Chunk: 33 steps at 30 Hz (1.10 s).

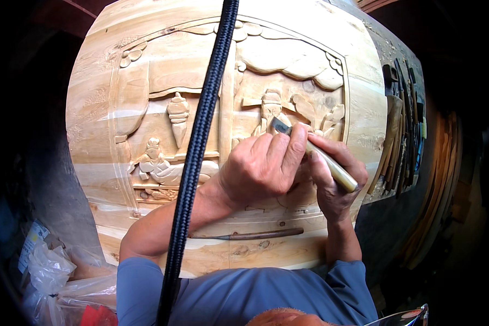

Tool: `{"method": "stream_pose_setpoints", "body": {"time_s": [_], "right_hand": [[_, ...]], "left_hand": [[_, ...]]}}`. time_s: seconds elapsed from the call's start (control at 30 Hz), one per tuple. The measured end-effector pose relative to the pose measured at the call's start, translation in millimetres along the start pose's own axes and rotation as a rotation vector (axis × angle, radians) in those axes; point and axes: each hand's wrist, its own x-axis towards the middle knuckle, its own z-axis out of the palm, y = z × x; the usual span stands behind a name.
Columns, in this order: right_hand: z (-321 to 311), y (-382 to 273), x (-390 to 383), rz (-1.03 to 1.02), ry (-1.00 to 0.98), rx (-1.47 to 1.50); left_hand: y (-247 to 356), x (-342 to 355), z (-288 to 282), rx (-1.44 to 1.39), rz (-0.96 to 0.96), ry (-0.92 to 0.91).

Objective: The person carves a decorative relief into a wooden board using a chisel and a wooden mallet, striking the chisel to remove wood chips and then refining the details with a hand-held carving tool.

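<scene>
Chisel (pixel 337 171) is held in both hands above the right half of a carved panel (pixel 95 117). The pale handle is gripped by the right hand (pixel 332 191). The forward end is pinched near the blade (pixel 280 126) by the left hand (pixel 262 165), whose fingers are curled. The blade is pointed up and leftward at a carved figure (pixel 271 102); whether the wood is touched cannot be told. A slim tool (pixel 269 234) is laid on the panel's near part, beside the person's shirt (pixel 239 293). More tools (pixel 401 127) are set in a row on the desk (pixel 390 48), right of the panel. The view is crossed by a black cord (pixel 200 130). A clear bag (pixel 51 269) is seen at lower left.
</scene>
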Motion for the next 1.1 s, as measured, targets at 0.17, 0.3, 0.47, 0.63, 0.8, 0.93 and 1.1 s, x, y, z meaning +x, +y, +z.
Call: {"method": "stream_pose_setpoints", "body": {"time_s": [0.17,0.3,0.47,0.63,0.8,0.93,1.1], "right_hand": [[1.2,-7.7,2.0,0.022,-0.004,-0.056],[2.7,-4.8,1.3,-0.030,0.011,-0.068],[7.6,-4.2,0.6,-0.055,0.035,-0.087],[14.8,1.8,-6.0,-0.058,0.069,-0.061],[8.7,19.8,-16.3,-0.206,0.057,0.072],[-3.6,18.4,-29.5,-0.002,0.108,0.371],[-35.8,10.4,0.3,-0.067,0.279,0.165]], "left_hand": [[0.0,-0.1,-1.7,-0.006,-0.011,0.009],[1.4,0.5,-4.2,0.003,-0.022,0.001],[2.6,0.5,-4.4,0.017,-0.038,0.000],[1.8,-0.3,-2.4,-0.018,-0.059,0.033],[-0.2,0.2,-10.7,-0.024,0.010,0.128],[1.8,2.7,-17.9,0.033,0.105,0.111],[2.4,-4.2,-11.9,0.092,0.014,0.083]]}}
